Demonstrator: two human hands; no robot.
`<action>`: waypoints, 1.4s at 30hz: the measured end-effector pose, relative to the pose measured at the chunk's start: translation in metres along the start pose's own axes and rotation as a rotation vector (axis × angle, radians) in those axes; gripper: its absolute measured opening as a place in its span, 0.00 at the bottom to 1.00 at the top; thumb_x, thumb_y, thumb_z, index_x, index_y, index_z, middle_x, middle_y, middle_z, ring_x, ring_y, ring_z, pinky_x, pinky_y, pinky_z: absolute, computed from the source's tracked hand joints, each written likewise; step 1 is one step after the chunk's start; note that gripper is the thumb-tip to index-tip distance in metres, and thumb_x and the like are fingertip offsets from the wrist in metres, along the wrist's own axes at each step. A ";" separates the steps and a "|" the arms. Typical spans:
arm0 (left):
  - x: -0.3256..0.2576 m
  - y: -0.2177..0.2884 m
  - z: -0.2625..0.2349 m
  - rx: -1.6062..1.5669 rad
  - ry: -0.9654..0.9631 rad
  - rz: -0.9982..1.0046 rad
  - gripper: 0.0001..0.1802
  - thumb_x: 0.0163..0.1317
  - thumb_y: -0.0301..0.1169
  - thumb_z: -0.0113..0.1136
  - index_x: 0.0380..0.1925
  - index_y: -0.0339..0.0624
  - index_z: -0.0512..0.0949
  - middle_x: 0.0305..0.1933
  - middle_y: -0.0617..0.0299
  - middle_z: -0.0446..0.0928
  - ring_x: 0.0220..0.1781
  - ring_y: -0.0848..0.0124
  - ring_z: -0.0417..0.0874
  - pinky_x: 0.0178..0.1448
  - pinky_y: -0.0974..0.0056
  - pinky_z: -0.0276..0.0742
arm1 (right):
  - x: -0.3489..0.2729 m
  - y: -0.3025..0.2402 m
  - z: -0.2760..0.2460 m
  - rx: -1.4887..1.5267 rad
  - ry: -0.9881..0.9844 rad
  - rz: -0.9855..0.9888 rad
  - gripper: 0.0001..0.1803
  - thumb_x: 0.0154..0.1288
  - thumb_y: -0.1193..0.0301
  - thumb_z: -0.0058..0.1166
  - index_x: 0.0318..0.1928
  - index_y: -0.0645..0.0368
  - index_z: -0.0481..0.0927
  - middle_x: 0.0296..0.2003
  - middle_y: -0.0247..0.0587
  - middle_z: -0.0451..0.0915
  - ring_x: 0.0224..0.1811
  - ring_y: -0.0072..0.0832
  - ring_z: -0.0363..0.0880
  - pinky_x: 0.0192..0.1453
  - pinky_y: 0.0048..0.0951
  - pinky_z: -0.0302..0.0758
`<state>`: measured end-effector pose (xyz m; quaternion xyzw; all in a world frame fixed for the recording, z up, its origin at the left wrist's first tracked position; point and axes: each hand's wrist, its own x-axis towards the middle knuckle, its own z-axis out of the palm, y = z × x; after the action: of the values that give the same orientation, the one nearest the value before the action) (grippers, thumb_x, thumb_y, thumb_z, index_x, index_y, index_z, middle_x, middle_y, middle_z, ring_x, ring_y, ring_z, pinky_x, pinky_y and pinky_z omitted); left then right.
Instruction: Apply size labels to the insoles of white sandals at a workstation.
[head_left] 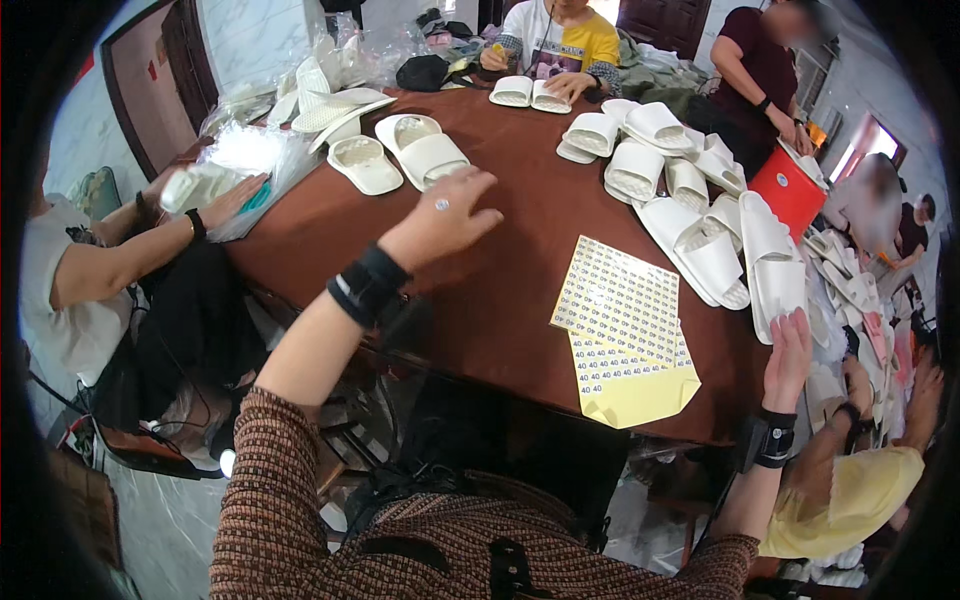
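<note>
My left hand [445, 218] is held over the table with its fingers stretched out and nothing in it. A small round sticker shows on the back of that hand. Just beyond its fingers lies a white slipper [425, 150], with a second white slipper [364, 166] beside it. On the right, my right hand [788, 362] is at the near end of a pair of white slippers [772, 262]. Its fingers are extended over the end of the pair, and no firm grip shows. Between my hands lie yellow-backed sheets of small round number stickers [620, 300].
White slippers [655, 170] are heaped at the right, near a red box [785, 192]. A co-worker at left handles a slipper and a clear plastic bag [265, 165]. Across the brown table [515, 170], another person touches a slipper pair [530, 94]. More people are at right.
</note>
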<state>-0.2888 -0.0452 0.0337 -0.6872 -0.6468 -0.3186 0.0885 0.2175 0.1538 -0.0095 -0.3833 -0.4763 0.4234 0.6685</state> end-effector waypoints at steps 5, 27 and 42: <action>0.022 -0.083 0.020 0.315 0.095 -0.206 0.32 0.54 0.44 0.67 0.57 0.43 0.71 0.58 0.42 0.70 0.55 0.38 0.73 0.58 0.42 0.72 | -0.034 -0.033 0.042 -0.010 -0.167 -0.012 0.29 0.67 0.78 0.49 0.67 0.73 0.62 0.65 0.53 0.65 0.66 0.38 0.67 0.65 0.35 0.69; 0.010 -0.109 0.009 0.188 -0.053 -0.296 0.46 0.45 0.38 0.68 0.67 0.40 0.61 0.56 0.34 0.68 0.56 0.38 0.71 0.62 0.47 0.69 | -0.084 -0.053 0.086 -0.193 -0.477 -0.002 0.20 0.68 0.78 0.44 0.61 0.67 0.69 0.57 0.45 0.72 0.57 0.31 0.75 0.49 0.26 0.77; -0.060 0.100 -0.044 -0.180 -0.127 0.331 0.48 0.40 0.28 0.77 0.64 0.39 0.65 0.57 0.45 0.67 0.57 0.48 0.71 0.59 0.54 0.72 | -0.101 -0.071 0.119 -0.180 -0.738 0.014 0.27 0.67 0.74 0.53 0.65 0.65 0.64 0.59 0.46 0.71 0.54 0.30 0.76 0.50 0.28 0.78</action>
<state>-0.2062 -0.1330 0.0640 -0.8081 -0.4982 -0.3121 0.0368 0.0988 0.0483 0.0540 -0.2653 -0.7177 0.4940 0.4129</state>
